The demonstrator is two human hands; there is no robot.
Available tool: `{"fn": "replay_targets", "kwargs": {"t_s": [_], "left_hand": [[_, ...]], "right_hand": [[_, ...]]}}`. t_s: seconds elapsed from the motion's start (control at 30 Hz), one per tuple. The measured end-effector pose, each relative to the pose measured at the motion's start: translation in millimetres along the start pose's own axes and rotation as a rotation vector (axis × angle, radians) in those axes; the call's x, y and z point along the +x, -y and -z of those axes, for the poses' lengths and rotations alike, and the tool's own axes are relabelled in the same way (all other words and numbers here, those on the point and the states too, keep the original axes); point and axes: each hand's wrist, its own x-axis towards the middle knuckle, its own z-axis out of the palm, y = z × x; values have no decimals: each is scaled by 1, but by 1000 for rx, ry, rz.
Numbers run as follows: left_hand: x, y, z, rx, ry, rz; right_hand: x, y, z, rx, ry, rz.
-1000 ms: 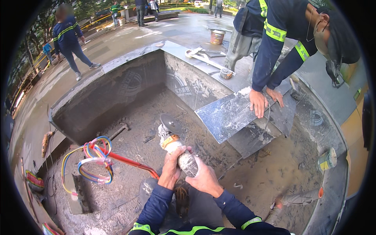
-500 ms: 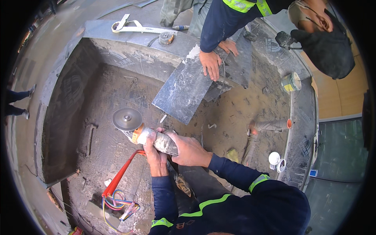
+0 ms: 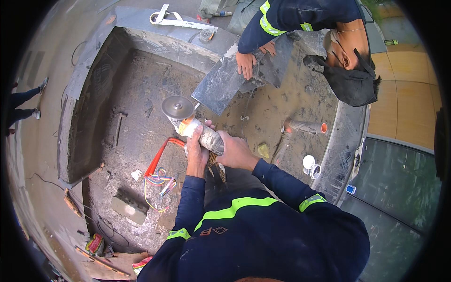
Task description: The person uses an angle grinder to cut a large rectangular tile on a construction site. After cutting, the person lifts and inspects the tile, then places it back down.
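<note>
Both my hands hold an angle grinder (image 3: 211, 140) with a taped, dusty body and an orange collar. Its round metal disc (image 3: 178, 107) faces up at the far left end of the tool. My left hand (image 3: 195, 157) wraps the body behind the collar, and my right hand (image 3: 236, 152) grips the rear end. Just right of the disc lies the near left corner of a grey stone slab (image 3: 217, 91); a small gap seems to separate them. A co-worker's hand (image 3: 245, 65) presses flat on that slab, with the other hand resting beside it on a second dark slab (image 3: 277, 61).
A muddy pit with raised stone walls (image 3: 80, 127) surrounds me. A hammer (image 3: 119, 128), an orange conduit with coloured wires (image 3: 156, 160) and a grey block (image 3: 129, 207) lie left. An orange-ended pipe (image 3: 307, 127) and white tub (image 3: 315, 171) stand right. A tape measure (image 3: 206, 35) sits on the far ledge.
My view has shifted, so more of the near left ground shows. The grinder's disc is closer to the slab's corner. The co-worker's head has dipped lower, hands still on the slabs.
</note>
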Motion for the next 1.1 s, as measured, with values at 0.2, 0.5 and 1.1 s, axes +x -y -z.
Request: {"fn": "replay_targets", "kwargs": {"t_s": [0.2,0.5,1.1], "left_hand": [[-9,0,-27,57,16,137],[-24,51,-43,169,-12,199],[-197,151,34,-83,-872,-239]], "right_hand": [[-15,6,25,-20,-27,-43],[18,-50,88,-151,46,46],[111,-116,206,-288,124,194]]}}
